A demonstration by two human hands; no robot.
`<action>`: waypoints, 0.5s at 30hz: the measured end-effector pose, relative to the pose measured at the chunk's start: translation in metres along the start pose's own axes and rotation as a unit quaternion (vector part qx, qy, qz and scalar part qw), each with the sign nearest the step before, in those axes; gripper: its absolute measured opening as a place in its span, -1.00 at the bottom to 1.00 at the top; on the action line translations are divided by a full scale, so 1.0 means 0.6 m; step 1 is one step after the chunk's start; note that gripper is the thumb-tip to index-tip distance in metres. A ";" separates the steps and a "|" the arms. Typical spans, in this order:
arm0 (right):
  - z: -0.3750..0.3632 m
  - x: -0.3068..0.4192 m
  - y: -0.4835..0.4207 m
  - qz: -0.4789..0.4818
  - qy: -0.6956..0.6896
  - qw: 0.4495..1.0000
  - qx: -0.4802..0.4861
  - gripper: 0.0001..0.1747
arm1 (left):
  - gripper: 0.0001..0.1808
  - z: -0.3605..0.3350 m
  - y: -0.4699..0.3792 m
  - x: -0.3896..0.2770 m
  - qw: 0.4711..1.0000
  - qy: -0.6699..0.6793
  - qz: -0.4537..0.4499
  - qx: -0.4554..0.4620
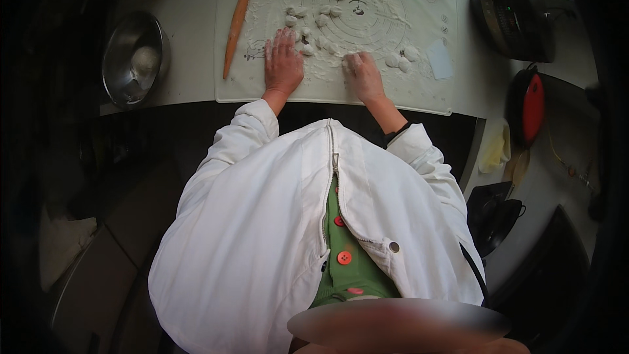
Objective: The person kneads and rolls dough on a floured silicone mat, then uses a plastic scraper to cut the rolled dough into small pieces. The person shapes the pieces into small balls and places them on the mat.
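Note:
My left hand point(284, 61) lies palm down on a floured pastry mat point(339, 89), fingers stretched forward; whatever is under the palm is hidden. Several small white dough pieces point(322, 20) are scattered just beyond and beside its fingertips. My right hand point(364, 76) rests on the mat with its fingers curled under, so I cannot tell whether it holds a piece. Another small cluster of dough pieces point(404, 61) sits to its right. Left of my left hand, a tapered wooden rolling pin point(239, 22) lies lengthwise on the mat.
A steel bowl point(117, 71) with a lump of dough point(145, 62) stands at the left. A white rectangular scraper or card point(440, 60) lies on the mat's right side. Farther right are a dark round appliance point(513, 19) and a red-and-black item point(531, 105).

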State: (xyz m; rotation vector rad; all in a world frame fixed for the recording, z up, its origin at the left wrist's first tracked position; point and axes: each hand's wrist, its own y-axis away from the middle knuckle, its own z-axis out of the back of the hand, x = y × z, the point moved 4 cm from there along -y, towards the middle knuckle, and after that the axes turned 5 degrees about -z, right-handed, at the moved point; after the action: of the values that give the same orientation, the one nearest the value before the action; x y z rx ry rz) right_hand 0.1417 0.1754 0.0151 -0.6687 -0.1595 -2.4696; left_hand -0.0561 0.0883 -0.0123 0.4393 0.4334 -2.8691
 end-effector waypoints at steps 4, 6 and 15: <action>0.061 -0.055 0.025 0.001 0.000 0.999 0.042 -0.62 | -0.36 -0.001 0.001 0.001 1.000 -0.006 -0.005 -0.006; 0.075 -0.058 0.021 0.003 -0.007 0.996 0.088 -0.62 | -0.35 -0.001 0.001 0.001 1.000 0.000 -0.004 -0.007; -0.020 -0.016 -0.075 -0.024 0.216 0.975 0.039 -0.02 | -0.35 0.011 -0.003 -0.004 1.000 0.019 0.011 0.023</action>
State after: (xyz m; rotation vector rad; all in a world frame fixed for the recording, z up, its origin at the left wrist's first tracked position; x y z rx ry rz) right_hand 0.1181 0.2147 0.0013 -0.0854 -0.1028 -2.5730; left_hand -0.0560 0.0885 -0.0052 0.5029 0.3685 -2.8588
